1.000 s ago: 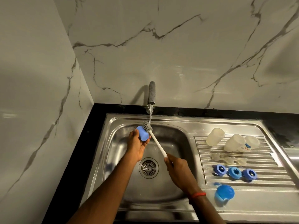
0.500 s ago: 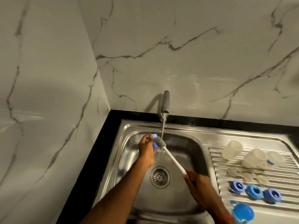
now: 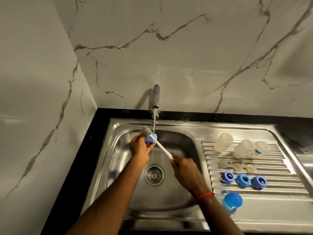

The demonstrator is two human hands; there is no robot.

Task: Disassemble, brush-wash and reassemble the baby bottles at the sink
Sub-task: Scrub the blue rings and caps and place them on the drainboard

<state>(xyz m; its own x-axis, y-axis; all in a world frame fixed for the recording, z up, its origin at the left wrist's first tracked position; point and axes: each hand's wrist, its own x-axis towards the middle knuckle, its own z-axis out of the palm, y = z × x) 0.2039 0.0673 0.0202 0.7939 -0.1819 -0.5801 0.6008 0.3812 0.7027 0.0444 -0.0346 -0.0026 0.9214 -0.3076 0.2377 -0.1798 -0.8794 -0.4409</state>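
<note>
My left hand [image 3: 139, 147] holds a blue bottle cap [image 3: 149, 139] over the sink basin [image 3: 179, 189], just left of the running water. My right hand [image 3: 183, 167] grips the white handle of a bottle brush [image 3: 158, 144]; its grey bristle head lies against the cap's upper left side. On the drainboard [image 3: 271, 200] lie three clear bottle bodies [image 3: 223, 142], three clear teats [image 3: 238, 166], three blue collar rings [image 3: 243, 180] and another blue cap [image 3: 232, 201].
The tap [image 3: 156, 99] runs a thin stream into the basin above the drain strainer [image 3: 154, 175]. A black counter edge [image 3: 94, 141] borders the sink. Marble walls close in at the left and behind.
The brush head has moved from the right of the cap to its upper left side. The camera view has shifted, so the sink sits further right and lower.
</note>
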